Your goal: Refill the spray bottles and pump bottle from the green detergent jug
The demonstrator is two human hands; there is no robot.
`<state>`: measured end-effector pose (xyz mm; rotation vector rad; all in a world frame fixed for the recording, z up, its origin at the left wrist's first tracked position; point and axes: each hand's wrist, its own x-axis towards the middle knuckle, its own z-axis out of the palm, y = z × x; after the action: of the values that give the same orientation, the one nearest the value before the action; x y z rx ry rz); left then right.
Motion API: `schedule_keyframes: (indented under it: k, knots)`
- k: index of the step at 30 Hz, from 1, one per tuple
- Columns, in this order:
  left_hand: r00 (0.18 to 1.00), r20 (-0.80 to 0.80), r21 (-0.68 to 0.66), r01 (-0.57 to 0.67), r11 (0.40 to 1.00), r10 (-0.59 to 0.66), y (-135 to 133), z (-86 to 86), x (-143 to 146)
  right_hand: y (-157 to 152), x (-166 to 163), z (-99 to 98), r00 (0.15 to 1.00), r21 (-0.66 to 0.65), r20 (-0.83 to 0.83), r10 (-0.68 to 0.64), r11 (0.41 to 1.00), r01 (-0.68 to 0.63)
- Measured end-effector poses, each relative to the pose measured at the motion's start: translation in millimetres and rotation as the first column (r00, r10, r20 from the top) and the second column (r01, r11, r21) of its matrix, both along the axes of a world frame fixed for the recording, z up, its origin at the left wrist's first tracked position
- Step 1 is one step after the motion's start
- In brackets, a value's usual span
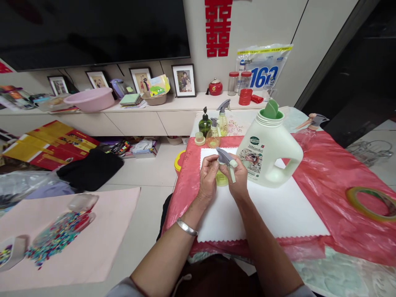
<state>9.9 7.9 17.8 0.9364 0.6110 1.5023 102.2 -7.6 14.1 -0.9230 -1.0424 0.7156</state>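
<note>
Both hands meet over the white mat on the bench: left hand (208,175) fingers pinching a grey trigger sprayer head (225,159), right hand (239,179) fingers wrapped around its small yellow-green plastic bottle (221,179), just beside the large white detergent jug (268,153).

The trigger sprayer (225,158) is moulded in smooth grey plastic, the jug (278,159) in glossy white plastic. Shiny red film (335,173) is overlaid by a matt white mat (278,212).

Your small yellow-green spray bottle (222,179) stands upright above the white mat (278,210), its grey trigger head (224,156) on top.
</note>
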Motion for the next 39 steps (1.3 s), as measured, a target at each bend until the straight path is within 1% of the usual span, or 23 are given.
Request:
schedule_keyframes:
  k: [5, 10, 14, 18, 23, 27, 30, 33, 39]
  knots:
    - [0.999, -0.034, 0.007, -0.003, 1.0, 0.003, 3.6, -2.4, -0.6, -2.4, 3.8, 4.0, 0.994, 0.024, 0.109, -0.012, 1.0, 0.009]
    - [0.999, -0.044, 0.02, 0.019, 1.0, -0.019, 4.9, -4.6, -0.3, -3.6, 9.8, -4.8, 0.984, 0.024, 0.171, 0.044, 0.999, -0.048]
    - [0.996, -0.083, 0.022, -0.02, 1.0, 0.022, 4.9, -4.0, 0.2, -0.6, 13.8, -12.0, 0.983, 0.024, 0.16, 0.09, 0.995, -0.095]
    - [0.995, -0.098, 0.024, -0.03, 0.999, 0.032, 5.3, -2.6, 0.7, 1.3, 15.4, -9.5, 0.987, 0.035, 0.131, 0.096, 0.994, -0.102]
    - [0.998, -0.06, 0.009, -0.006, 1.0, 0.006, 3.0, 0.4, -0.1, 2.5, 10.4, -4.6, 0.997, 0.039, 0.05, 0.063, 0.997, -0.065]
    - [0.999, -0.036, 0.048, 0.023, 0.999, -0.021, 1.6, 1.3, -2.4, 3.8, 4.1, -6.8, 0.998, 0.029, -0.036, 0.056, 0.998, -0.055]
    - [0.999, -0.039, 0.062, 0.036, 0.997, -0.033, 3.2, 0.4, -3.6, 4.8, 1.7, -9.4, 0.996, 0.018, -0.069, 0.052, 0.999, -0.051]
    - [0.998, -0.058, 0.043, 0.014, 0.999, -0.012, 5.6, -0.3, -2.4, 5.7, 3.7, -11.2, 0.996, 0.013, -0.063, 0.06, 0.998, -0.059]
    - [0.996, -0.082, 0.054, -0.015, 0.998, 0.019, 6.5, -0.8, 2.4, 5.4, 12.7, -10.5, 0.995, -0.011, 0.01, 0.097, 0.995, -0.096]
